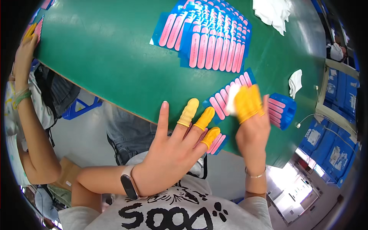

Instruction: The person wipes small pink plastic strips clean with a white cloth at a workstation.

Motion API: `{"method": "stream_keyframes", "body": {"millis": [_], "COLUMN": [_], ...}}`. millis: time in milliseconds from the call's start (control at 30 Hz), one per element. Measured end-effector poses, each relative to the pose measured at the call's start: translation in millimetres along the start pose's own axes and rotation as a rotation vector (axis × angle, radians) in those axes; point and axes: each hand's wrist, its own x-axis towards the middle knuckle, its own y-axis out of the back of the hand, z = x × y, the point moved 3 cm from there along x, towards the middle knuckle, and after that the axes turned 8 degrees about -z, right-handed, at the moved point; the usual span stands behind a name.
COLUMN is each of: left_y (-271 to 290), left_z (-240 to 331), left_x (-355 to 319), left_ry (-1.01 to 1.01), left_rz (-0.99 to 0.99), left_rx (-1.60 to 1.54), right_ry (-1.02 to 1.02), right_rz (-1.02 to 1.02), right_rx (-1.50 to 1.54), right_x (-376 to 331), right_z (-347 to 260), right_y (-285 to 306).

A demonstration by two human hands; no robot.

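Note:
My left hand [174, 143] lies palm down at the near table edge with its fingers spread. Three of those fingers wear yellow finger cots. Beneath its fingertips shows part of a blue sheet with pink strips [217, 145]. My right hand [251, 124], also in yellow finger cots and slightly blurred, presses a white cloth [232, 100] onto a blue sheet of pink rounded strips [219, 105]. To the right of that hand, another sheet with pink strips [283, 111] curls up at its blue end.
A fanned pile of blue sheets with pink strips [214, 46] covers the far middle of the green table [99, 57]. White cloths lie at the far right [272, 15] and right edge [295, 83]. A co-worker's arm [25, 65] reaches in at left. Blue crates [326, 138] stand beyond the table.

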Motion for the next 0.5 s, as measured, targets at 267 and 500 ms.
{"method": "stream_keyframes", "body": {"millis": [267, 500], "left_y": [-4, 0], "left_z": [-3, -4], "left_x": [1, -2], "left_ry": [-0.025, -0.031], "left_rz": [-0.020, -0.072], "left_rx": [-0.011, -0.002], "right_ry": [0.060, 0.125], "right_rz": [-0.019, -0.114], "right_rx": [-0.043, 0.152], "right_x": [11, 5], "right_z": [-11, -28], "right_y": [11, 10]}}
